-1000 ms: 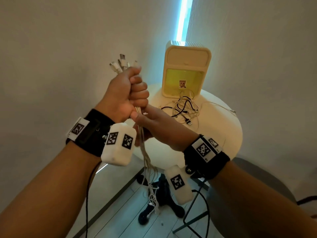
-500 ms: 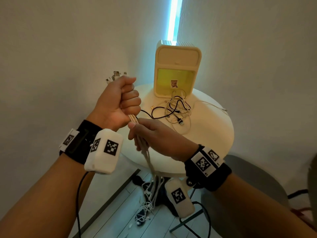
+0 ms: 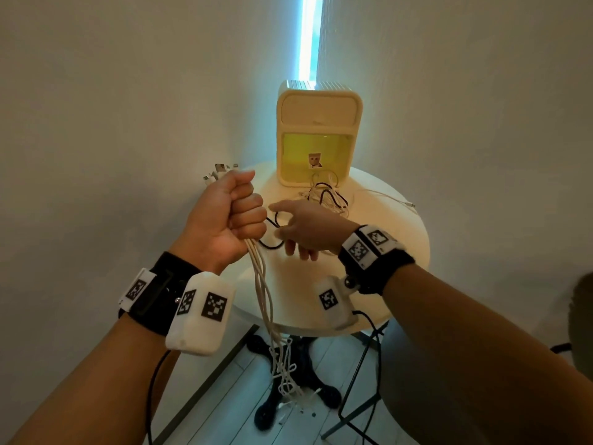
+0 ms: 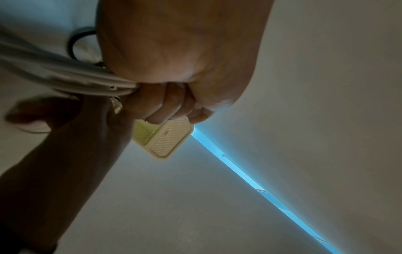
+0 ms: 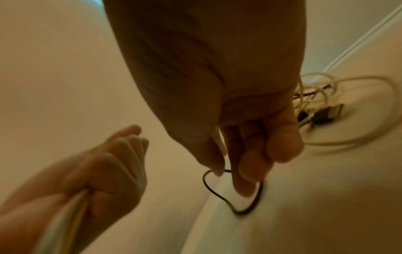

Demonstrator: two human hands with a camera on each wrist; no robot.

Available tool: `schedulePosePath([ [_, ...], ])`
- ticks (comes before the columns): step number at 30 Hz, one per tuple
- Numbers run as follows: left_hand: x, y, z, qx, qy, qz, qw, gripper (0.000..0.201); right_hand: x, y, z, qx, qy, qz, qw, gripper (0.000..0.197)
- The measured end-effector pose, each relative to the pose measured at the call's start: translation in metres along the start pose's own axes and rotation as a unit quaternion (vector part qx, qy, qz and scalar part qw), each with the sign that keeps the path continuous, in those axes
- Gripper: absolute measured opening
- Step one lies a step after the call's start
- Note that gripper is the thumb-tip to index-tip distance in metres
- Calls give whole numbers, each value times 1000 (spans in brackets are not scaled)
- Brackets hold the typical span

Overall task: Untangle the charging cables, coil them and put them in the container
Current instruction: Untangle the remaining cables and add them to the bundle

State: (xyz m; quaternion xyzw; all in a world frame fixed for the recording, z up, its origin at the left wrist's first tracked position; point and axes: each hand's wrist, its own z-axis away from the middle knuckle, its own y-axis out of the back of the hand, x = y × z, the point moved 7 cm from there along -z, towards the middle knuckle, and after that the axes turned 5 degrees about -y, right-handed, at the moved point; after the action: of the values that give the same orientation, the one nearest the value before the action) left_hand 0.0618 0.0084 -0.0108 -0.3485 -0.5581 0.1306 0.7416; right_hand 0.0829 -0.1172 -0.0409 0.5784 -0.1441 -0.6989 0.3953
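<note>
My left hand (image 3: 232,216) is a fist round a bundle of white cables (image 3: 263,297). Their plugs (image 3: 218,173) stick out above the fist and the loose ends hang down to the floor. In the left wrist view the same white cables (image 4: 65,77) run out of the fist (image 4: 174,77). My right hand (image 3: 305,228) hovers over the table's near edge with relaxed fingers (image 5: 245,171) pointing down, holding nothing. Just under them lies a loop of black cable (image 5: 234,209). A tangle of black and white cables (image 3: 327,197) lies in front of the cream container (image 3: 319,133).
The round white table (image 3: 385,252) stands in a corner between two walls. One thin white cable (image 3: 394,199) trails toward its right edge. The table's black base (image 3: 308,380) and a chair's metal leg (image 3: 356,390) are on the floor below.
My right hand has let go of the white bundle and moved right over the table, fingers opened. The left fist has lowered with the cables.
</note>
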Motion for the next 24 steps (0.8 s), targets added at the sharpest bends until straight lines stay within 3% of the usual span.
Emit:
schedulePosePath([
  [1, -1, 0, 0, 2, -2, -4, 1000, 60, -1, -7, -6, -20, -6, 18, 1000, 54],
  [5, 1, 5, 4, 22, -5, -14, 1000, 60, -7, -12, -15, -8, 10, 37, 999, 13],
  [7, 2, 11, 5, 40, -3, -14, 999, 60, -15, 3, -8, 61, 46, -27, 997, 15],
  [10, -2, 22, 4, 81, 16, -23, 996, 56, -29, 39, 17, 198, 115, -154, 961, 15],
  [13, -7, 24, 2, 100, 34, -26, 994, 55, -42, 55, 45, 209, 173, -202, 941, 16],
  [17, 0, 18, -2, 86, 20, -11, 996, 71, -45, 49, 78, 179, 245, -72, 950, 15],
  [21, 10, 2, -3, 26, 28, -55, 998, 38, -36, 36, 92, 180, 280, 28, 943, 14],
  [24, 7, 0, -3, 14, 32, -127, 991, 30, -28, 47, 90, 234, 253, -13, 939, 13],
])
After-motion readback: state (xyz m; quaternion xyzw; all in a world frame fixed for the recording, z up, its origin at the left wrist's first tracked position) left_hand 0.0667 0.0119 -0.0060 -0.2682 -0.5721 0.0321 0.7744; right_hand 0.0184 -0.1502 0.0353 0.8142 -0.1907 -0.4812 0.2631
